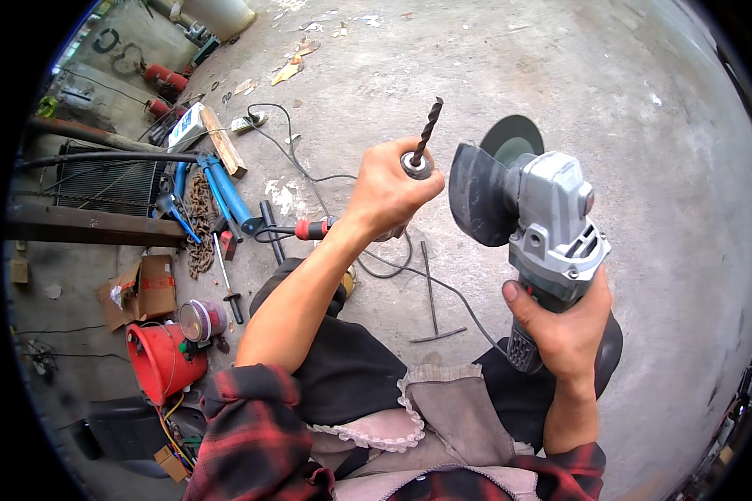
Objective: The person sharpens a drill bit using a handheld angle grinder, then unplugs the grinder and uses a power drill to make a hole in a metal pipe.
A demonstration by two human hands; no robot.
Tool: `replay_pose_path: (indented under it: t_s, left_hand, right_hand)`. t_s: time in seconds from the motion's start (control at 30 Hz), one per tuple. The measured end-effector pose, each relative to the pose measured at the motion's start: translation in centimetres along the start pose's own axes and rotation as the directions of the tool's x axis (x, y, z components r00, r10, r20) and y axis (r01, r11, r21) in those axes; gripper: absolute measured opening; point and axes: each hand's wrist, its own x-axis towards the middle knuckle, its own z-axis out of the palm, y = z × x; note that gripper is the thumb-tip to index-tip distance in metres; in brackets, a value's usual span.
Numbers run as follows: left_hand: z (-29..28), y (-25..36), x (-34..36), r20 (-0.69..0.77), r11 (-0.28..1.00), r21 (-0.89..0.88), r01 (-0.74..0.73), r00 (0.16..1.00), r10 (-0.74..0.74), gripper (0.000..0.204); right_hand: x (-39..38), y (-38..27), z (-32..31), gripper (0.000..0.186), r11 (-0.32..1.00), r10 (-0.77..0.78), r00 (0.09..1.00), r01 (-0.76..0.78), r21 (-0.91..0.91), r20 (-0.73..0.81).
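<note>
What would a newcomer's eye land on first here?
The grey angle grinder in the right grip stands out first, right of centre. To its left, the left grip holds a chuck with a dark spiral bit. Then the red bucket at lower left draws the eye.

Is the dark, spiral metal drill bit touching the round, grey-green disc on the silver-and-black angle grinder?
Apart: in the head view, a strip of grey concrete floor shows plainly between the drill bit and the disc.
</note>
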Motion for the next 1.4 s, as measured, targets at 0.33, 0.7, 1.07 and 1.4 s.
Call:
replay_pose_path:
  t_s: [0.33, 0.7, 1.07, 1.4]
  left_hand:
    - [0.3, -1.5, 0.3, -0.105, 0.947, 0.267, -0.179, 0.971, 0.213, 0.045]
    - [0.6, -1.0, 0.1, -0.122, 0.885, 0.414, -0.211, 0.951, 0.284, 0.043]
    - [0.4, -0.7, -0.2, -0.123, 0.875, 0.442, -0.197, 0.953, 0.277, 0.043]
    - [0.7, -0.8, -0.2, -0.111, 0.864, 0.443, -0.237, 0.943, 0.315, 0.042]
  right_hand:
    - [0.0, 0.0, 0.8, 0.056, 0.997, -0.040, 0.999, 0.042, -0.060, 0.030]
    - [0.3, 0.6, 1.2, 0.056, 0.981, -0.128, 0.992, 0.126, -0.147, -0.004]
    - [0.2, 0.6, 1.2, 0.057, 0.988, -0.089, 0.996, 0.088, -0.130, -0.002]
    - [0.3, 0.5, 1.0, 0.059, 0.990, -0.084, 0.996, 0.084, -0.115, -0.003]
